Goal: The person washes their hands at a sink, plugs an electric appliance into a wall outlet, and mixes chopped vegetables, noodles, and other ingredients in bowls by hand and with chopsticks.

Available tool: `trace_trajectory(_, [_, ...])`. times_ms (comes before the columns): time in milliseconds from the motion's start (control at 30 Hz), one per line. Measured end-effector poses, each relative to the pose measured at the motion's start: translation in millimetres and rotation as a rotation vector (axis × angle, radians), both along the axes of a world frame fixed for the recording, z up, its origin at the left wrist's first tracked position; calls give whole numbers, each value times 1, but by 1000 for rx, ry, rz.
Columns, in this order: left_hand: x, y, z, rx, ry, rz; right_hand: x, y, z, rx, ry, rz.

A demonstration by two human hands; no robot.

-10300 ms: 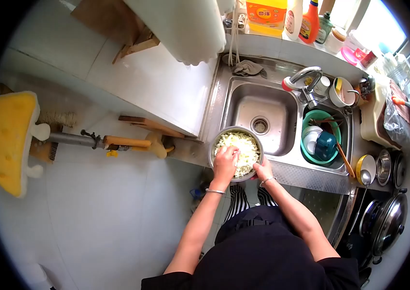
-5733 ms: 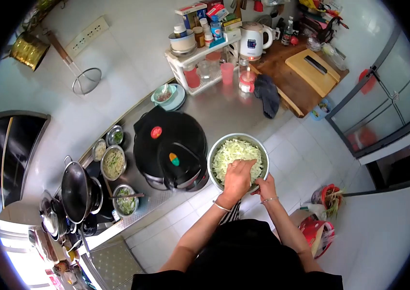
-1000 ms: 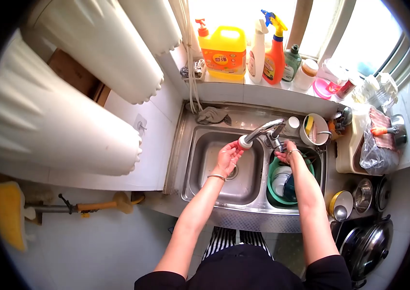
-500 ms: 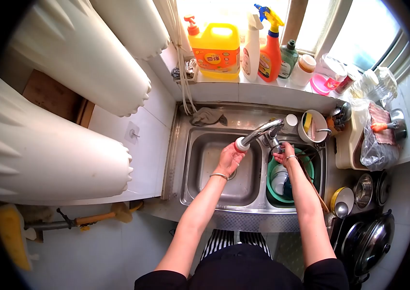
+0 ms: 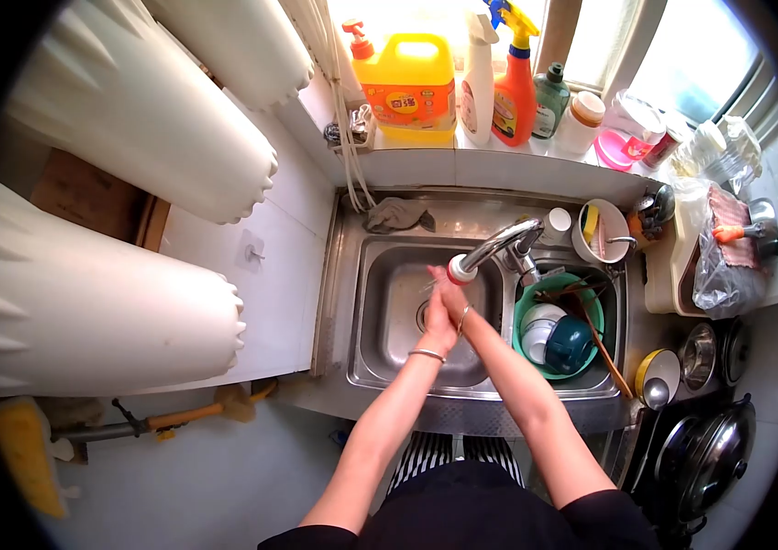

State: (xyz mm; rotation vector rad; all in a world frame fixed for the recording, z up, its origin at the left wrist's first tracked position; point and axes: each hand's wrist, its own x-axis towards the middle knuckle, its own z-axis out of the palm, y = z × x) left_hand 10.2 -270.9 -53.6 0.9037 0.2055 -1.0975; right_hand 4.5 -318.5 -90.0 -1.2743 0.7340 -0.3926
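Note:
My left hand (image 5: 438, 328) and my right hand (image 5: 451, 295) are pressed together below the faucet spout (image 5: 462, 268), over the left sink basin (image 5: 380, 339). Water runs around the fingertips. The right hand lies across the left and partly covers it; the fingers that show are stretched out. Neither hand visibly holds an object. In the right basin sits a green tub (image 5: 602, 316) with a white bowl (image 5: 537, 332), a dark teal bowl (image 5: 569, 345) and wooden utensils (image 5: 611, 365). The faucet base (image 5: 525, 266) stands between the basins.
A yellow detergent jug (image 5: 407, 87), spray bottles (image 5: 514, 96) and jars line the sill. A grey cloth (image 5: 396, 215) lies behind the left basin. Right of the sink are a white bowl with a sponge (image 5: 598, 246), a ladle (image 5: 655, 394) and a lidded pot (image 5: 714, 458).
My right hand has left the faucet handle and moved left to meet my left hand under the spout. Water now runs. The tub's contents are more exposed.

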Motion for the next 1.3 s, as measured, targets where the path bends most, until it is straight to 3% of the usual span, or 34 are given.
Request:
trace_trajectory(67, [4,3,1,-65,50,-16,-2,-2,15,278,124,43])
trace_trajectory(133, [32,-8,-35,62,-272,204,0,28,5,-396,-138,21])
trace_trajectory(167, [26,1,-41,83,-148,208,-4,39,7,-532,-19,66])
trace_trajectory(200, [15,4,-24,90,-139,211,-11,31,2,-526,-11,73])
trace_trajectory(267, [16,-5,0,-66,5,-19,-7,-8,-9,-355,23,256])
trace_trajectory(333, [17,-1,1,-31,-9,-42,10,14,-19,50,320,-235])
trace_trajectory(400, [18,-7,-1,7,-29,-85,-9,-14,-29,-267,24,222])
trace_trajectory(433, [24,-4,-27,29,-13,80,-7,7,-45,-315,-149,141])
trace_trajectory(467, [34,-6,-45,16,6,152,-14,23,6,-396,-89,173])
trace_trajectory(533, [42,-10,-58,-2,19,223,-15,10,-22,-321,-110,234])
trace_trajectory(600, [20,-6,-43,-80,2,-115,-11,-13,-72,-16,-104,46])
trace_trajectory(633, [8,-9,-26,-198,-74,37,-9,-24,-55,163,-95,-34])
trace_trajectory(667, [14,-10,-27,-206,-81,36,-19,-31,-38,237,71,-104])
trace_trajectory(733, [25,2,-44,-178,145,127,-27,-26,-8,468,-97,-148])
trace_trajectory(867, [26,1,-65,-217,243,195,-19,-16,-1,575,-357,-172])
trace_trajectory(900, [13,0,-32,-160,130,180,-16,-18,-3,539,-270,-160])
trace_trajectory(1000, [8,5,-14,-185,8,91,-7,-18,-10,461,-107,-141])
trace_trajectory(1033, [2,2,13,12,-120,88,-3,-16,-9,395,22,-205])
trace_trajectory(1067, [1,3,6,13,-121,87,0,-14,-8,328,152,-269])
trace_trajectory(1133, [0,6,-3,331,-1121,-64,3,-15,-20,434,111,-274])
trace_trajectory(1200, [6,3,6,265,-1144,-20,10,-18,-22,538,65,-280])
trace_trajectory(1267, [15,0,3,210,-1149,14,13,-13,-10,773,-203,-315])
trace_trajectory(1300, [26,-7,-15,162,-922,25,11,-6,-3,774,-199,-319])
